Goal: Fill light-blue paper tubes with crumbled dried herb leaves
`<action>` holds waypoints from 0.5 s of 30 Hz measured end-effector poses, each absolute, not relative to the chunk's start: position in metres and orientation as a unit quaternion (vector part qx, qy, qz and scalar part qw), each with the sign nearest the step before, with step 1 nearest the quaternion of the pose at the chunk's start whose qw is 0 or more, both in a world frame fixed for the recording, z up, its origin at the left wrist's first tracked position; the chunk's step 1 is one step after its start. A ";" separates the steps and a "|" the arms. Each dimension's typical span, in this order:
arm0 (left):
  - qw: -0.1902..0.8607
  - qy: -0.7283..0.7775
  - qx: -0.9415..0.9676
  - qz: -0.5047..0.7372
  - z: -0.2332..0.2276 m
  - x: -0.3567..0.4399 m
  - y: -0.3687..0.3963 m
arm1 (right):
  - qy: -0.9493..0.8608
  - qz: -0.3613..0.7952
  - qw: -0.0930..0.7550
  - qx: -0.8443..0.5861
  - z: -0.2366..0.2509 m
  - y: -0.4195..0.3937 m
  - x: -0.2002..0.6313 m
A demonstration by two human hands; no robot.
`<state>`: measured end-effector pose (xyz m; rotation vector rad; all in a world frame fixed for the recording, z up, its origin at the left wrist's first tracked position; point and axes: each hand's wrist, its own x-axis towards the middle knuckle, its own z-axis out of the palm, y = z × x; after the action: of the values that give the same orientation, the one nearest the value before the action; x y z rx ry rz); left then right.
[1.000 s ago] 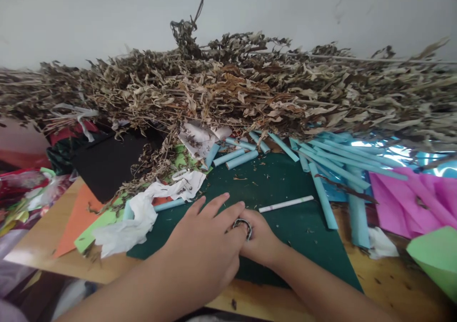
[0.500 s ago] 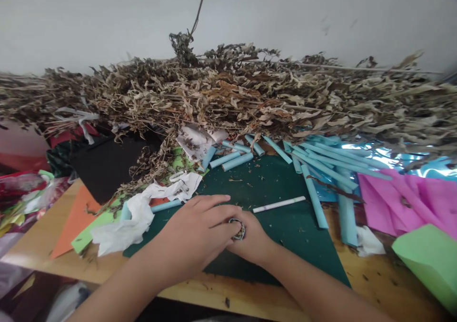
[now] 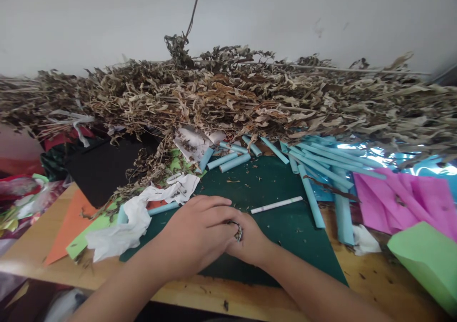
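Note:
Over the green sheet, my right hand (image 3: 253,242) is closed around a small paper tube (image 3: 238,233) whose open end faces up. Dried leaf bits show inside its rim; the rest of the tube is hidden in the fist. My left hand (image 3: 202,229) is wrapped over the top of the right one, its fingers bent onto the tube's end and partly covering it. Just beyond the hands, a thin white paper stick (image 3: 276,205) lies on the dark green sheet (image 3: 246,184).
Light blue paper tubes (image 3: 310,196) lie across the sheet's far and right edges. A long heap of dried leafy stems (image 3: 221,93) fills the back. Crumpled white tissue (image 3: 117,238) lies left; pink paper (image 3: 410,200) and light green paper (image 3: 424,255) lie right on the wooden table (image 3: 371,284).
My left fingers have shifted slightly over the tube's end, and the finger that was at the opening now sits lower. The view has moved a little to the right.

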<state>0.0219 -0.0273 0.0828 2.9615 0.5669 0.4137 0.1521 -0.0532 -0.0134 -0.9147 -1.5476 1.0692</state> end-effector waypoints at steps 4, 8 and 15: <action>0.157 0.226 0.951 0.139 0.082 0.023 -0.026 | -0.642 0.441 0.491 -0.390 -0.016 -0.054 0.152; 0.268 0.260 0.917 0.139 0.079 0.020 -0.025 | -0.644 0.440 0.487 -0.393 -0.015 -0.053 0.152; 0.288 0.288 0.882 0.237 0.101 0.020 -0.024 | -0.656 0.430 0.455 -0.422 -0.008 -0.055 0.153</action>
<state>0.0205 -0.0240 0.1012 2.3543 0.7696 0.6340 0.1530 -0.0554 -0.0081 -1.0400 -1.6170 1.0610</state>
